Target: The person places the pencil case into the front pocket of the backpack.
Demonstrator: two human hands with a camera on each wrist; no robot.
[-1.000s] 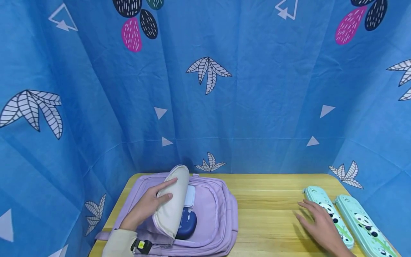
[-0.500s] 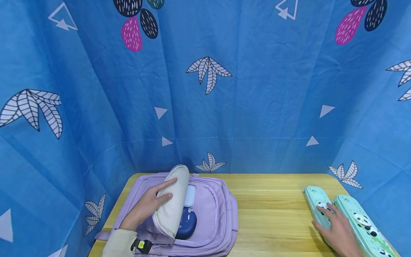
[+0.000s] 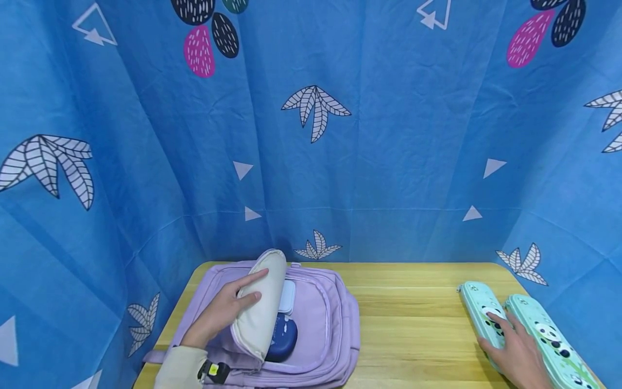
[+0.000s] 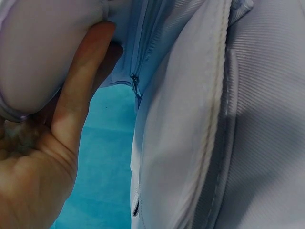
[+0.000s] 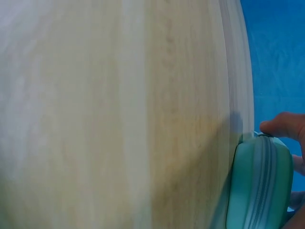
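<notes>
A lilac backpack point(image 3: 318, 324) lies at the left with its front pocket flap point(image 3: 262, 319) folded back, cream lining showing. My left hand point(image 3: 228, 305) grips this flap; in the left wrist view its fingers point(image 4: 78, 86) bend around the flap's edge. A dark blue rounded case point(image 3: 283, 339) and a pale blue box point(image 3: 287, 296) sit in the pocket, partly covered by the flap. At the right, my right hand point(image 3: 517, 351) straddles a mint pencil case point(image 3: 473, 296) with a panda print, thumb along its left side. The right wrist view shows fingertips at the zipped side of this pencil case point(image 5: 259, 186).
A second mint panda pencil case point(image 3: 559, 346) lies just right of the first, close beside the right hand. The wooden table point(image 3: 403, 324) spans between backpack and cases. Blue patterned curtain point(image 3: 389, 162) hangs behind and on both sides.
My right hand has moved rightward from the bare table onto the nearer pencil case, its fingers now over it. The left hand and the flap have stayed in place.
</notes>
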